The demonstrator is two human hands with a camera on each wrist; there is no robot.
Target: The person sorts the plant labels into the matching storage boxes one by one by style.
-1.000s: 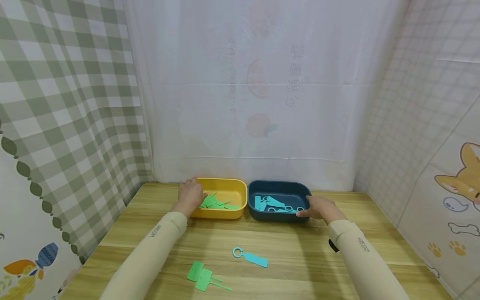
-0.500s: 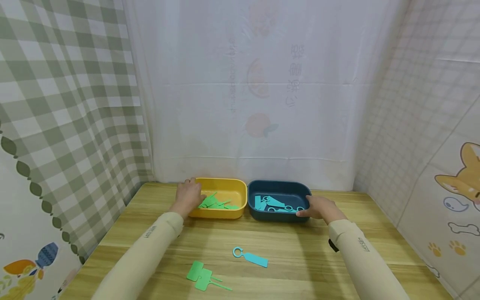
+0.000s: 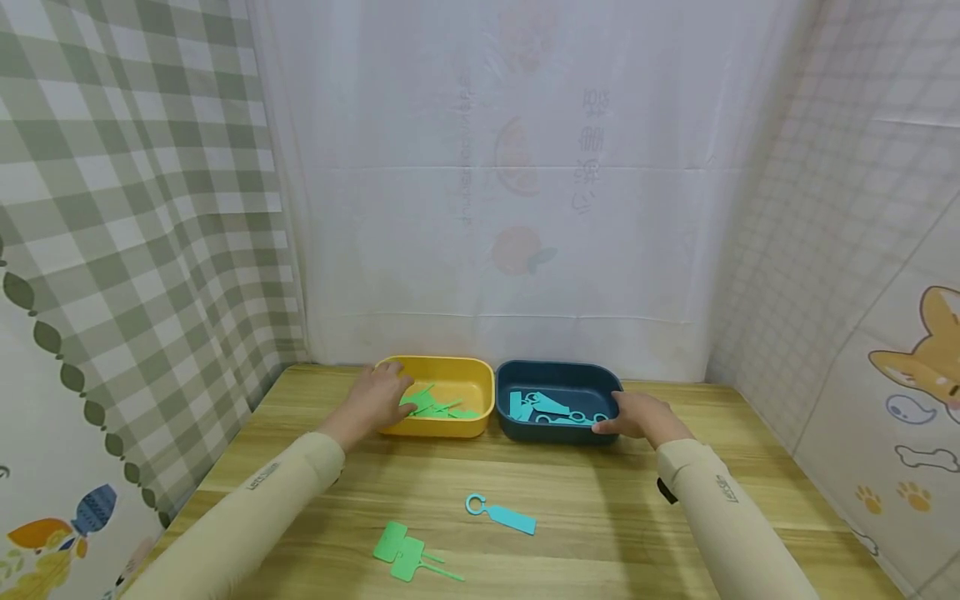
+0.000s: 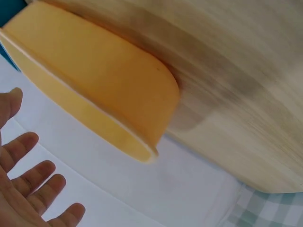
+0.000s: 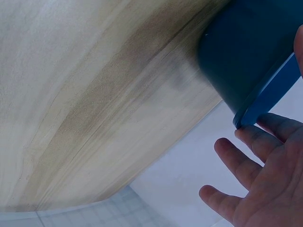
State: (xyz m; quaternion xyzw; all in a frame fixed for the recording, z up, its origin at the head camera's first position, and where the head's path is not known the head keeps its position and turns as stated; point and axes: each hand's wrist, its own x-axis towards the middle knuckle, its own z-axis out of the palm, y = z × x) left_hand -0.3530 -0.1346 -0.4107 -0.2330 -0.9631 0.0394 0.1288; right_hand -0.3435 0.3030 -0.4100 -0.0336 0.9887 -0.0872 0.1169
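Note:
My left hand (image 3: 377, 398) hovers at the left end of the yellow bin (image 3: 442, 427), thumb over its near left corner. In the left wrist view its fingers (image 4: 39, 183) are spread and apart from the bin's rim. Green tags (image 3: 426, 406) lie inside that bin. My right hand (image 3: 636, 415) rests at the right end of the dark blue bin (image 3: 555, 375), thumb at the near rim. The right wrist view has two fingertips (image 5: 242, 133) right at the rim, the other fingers spread and free. Several turquoise ring tags (image 3: 550, 405) lie in the blue bin.
Nearer on the wooden table (image 3: 600, 517) lie two green tags (image 3: 405, 554), overlapping, and one turquoise ring tag (image 3: 512, 520). The bins stand side by side against a white curtain (image 3: 420, 250). A checked cloth (image 3: 187, 217) hangs at the left, a printed one (image 3: 840, 333) at the right.
My left forearm has swung leftward, and the left hand has turned and loosened from the yellow bin's left end. The right hand and the tags have stayed put.

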